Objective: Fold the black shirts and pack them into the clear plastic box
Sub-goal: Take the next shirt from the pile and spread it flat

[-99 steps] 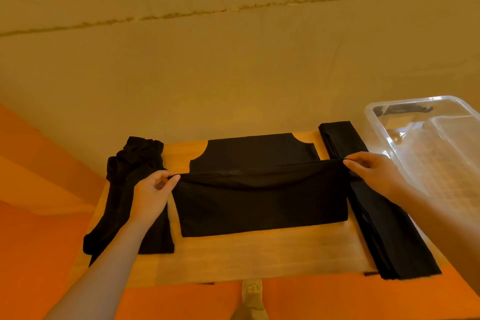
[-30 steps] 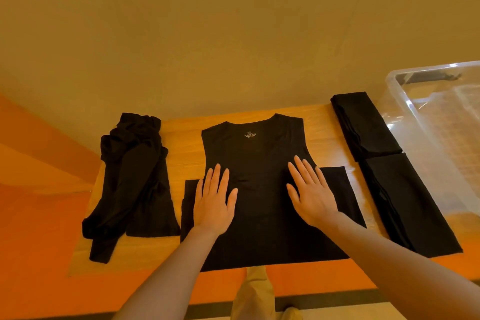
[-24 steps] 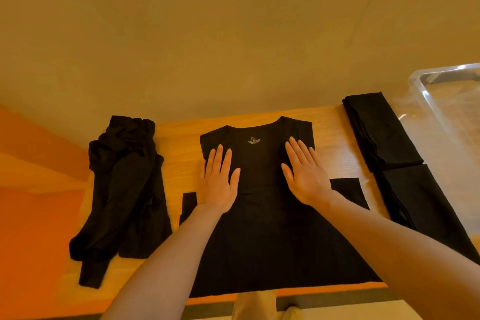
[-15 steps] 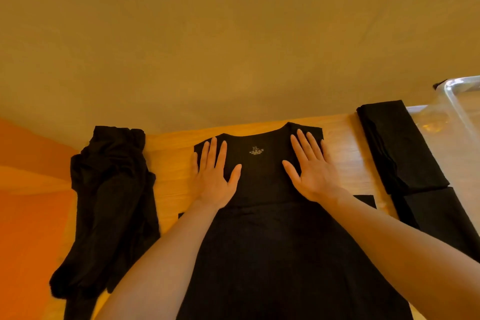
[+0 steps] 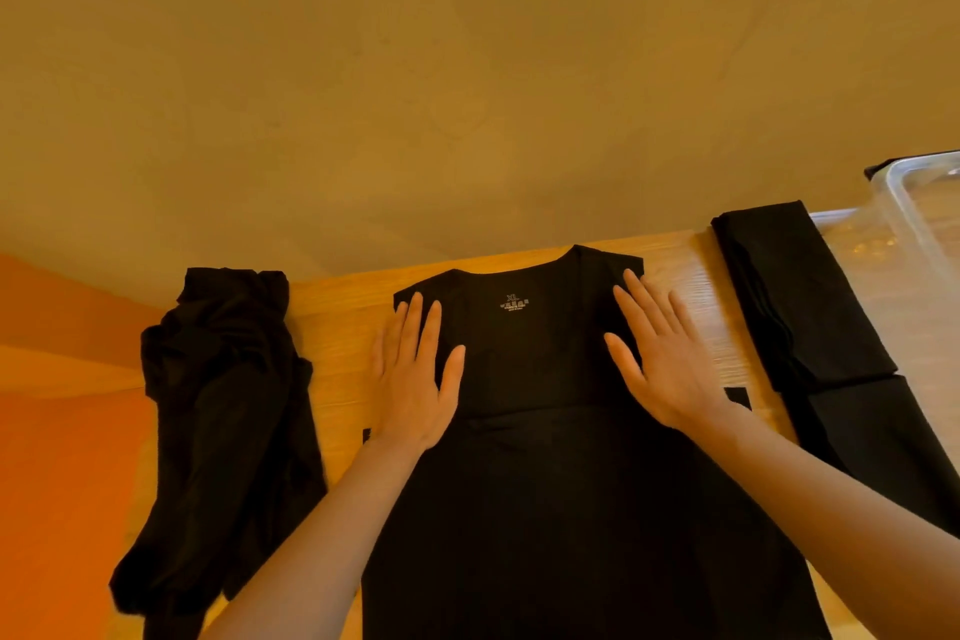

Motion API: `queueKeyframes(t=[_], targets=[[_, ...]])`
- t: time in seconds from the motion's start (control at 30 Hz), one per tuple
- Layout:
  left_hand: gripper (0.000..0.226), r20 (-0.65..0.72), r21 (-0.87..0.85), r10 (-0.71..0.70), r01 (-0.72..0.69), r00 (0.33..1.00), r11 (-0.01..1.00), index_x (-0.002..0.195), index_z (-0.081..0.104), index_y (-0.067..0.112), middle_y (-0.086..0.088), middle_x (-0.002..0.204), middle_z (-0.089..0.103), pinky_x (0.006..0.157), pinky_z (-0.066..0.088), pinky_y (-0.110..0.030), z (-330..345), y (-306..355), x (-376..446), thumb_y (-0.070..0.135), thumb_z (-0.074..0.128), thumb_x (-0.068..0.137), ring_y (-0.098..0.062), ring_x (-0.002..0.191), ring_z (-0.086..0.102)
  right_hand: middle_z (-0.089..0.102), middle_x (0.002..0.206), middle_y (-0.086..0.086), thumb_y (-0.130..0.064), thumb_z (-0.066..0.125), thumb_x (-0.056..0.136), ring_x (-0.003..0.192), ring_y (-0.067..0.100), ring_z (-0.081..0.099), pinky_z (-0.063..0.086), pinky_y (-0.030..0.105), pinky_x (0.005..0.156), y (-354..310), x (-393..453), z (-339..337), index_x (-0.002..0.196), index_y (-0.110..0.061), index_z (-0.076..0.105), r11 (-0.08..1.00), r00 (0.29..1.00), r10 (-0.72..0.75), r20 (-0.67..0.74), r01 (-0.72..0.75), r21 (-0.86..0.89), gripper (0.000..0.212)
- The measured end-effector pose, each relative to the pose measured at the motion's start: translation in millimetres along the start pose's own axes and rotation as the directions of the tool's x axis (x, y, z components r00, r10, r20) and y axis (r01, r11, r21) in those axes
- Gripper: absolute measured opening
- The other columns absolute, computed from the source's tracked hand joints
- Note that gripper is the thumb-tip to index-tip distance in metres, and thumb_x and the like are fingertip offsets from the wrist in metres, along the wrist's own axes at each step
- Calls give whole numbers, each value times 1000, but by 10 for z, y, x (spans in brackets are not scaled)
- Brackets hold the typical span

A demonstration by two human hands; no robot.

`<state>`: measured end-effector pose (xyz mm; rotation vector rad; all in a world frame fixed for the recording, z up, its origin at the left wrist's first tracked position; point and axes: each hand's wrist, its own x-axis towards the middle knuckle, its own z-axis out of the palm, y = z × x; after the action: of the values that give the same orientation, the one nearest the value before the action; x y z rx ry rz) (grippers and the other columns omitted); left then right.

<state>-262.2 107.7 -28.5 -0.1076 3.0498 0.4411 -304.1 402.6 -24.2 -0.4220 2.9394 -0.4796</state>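
flat palms [image 5: 415,379] further up smooth shirt [image 5: 545,483]

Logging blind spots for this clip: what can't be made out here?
- Clear plastic box, head view: cut off by the right edge; contents unseen.
- Spread shirt: hem cut off by the bottom edge; shoulders under both hands, left hand, right hand.
- Neck label: small print unreadable.
- Crumpled pile: shirt count unclear.

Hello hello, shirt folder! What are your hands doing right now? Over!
Left hand and right hand flat on the spread shirt. Folded shirts beside the box. Crumpled pile waiting. Nothing in the way.
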Motion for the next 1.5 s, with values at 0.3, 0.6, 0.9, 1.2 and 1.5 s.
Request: queueKeyframes(t=[0.3, 0.6, 0.9, 1.2, 1.5], targets=[[48, 80, 79, 26, -33, 996, 996, 133, 53, 21, -1, 143, 47, 105, 27, -44, -187, -448, -934, 46, 35, 95, -18, 133, 40, 41, 149, 4, -22, 55, 94, 139, 22, 35, 26, 38, 116, 630, -755, -384, 137, -17, 50, 981, 978, -101, 183, 128, -143, 44], [27, 70, 97, -225, 218, 972, 971, 117, 58, 28, 8, 117, 55, 97, 26, -37, -402, -327, -924, 30, 61, 91, -14, 112, 51, 54, 124, -1, -22, 57, 93, 117, 17, 50, 38, 30, 99, 608, -727, -619, 128, -22, 52, 964, 966, 32, 257, 38, -262, 36], [8, 311, 72, -504, 509, 805, 858, 94, 58, 29, 3, 106, 59, 95, 27, -38, -687, -250, -744, 32, 63, 90, -23, 112, 53, 59, 105, 5, -14, 63, 89, 90, 19, 57, 49, 31, 84, 532, -616, -789, 104, -12, 63, 979, 939, 204, 277, -199, -48, 15], [19, 351, -499, -362, 500, 863, 708, 101, 65, 20, 7, 98, 63, 88, 40, -30, -1409, -277, -809, 26, 72, 84, -6, 93, 56, 69, 85, 0, -15, 65, 89, 75, 14, 65, 45, 22, 69, 486, -714, -1444, 97, -23, 65, 846, 927, 246, 284, -348, 404, 11], [14, 156, -617, -377, 388, 913, 685, 102, 65, 20, 5, 96, 64, 69, 38, -16, -1753, -387, -167, 22, 69, 88, -1, 85, 56, 65, 79, 1, -17, 64, 90, 75, 13, 60, 44, 23, 76, 376, -49, -1795, 94, -20, 66, 789, 948, 314, 62, -297, 537, 5]])
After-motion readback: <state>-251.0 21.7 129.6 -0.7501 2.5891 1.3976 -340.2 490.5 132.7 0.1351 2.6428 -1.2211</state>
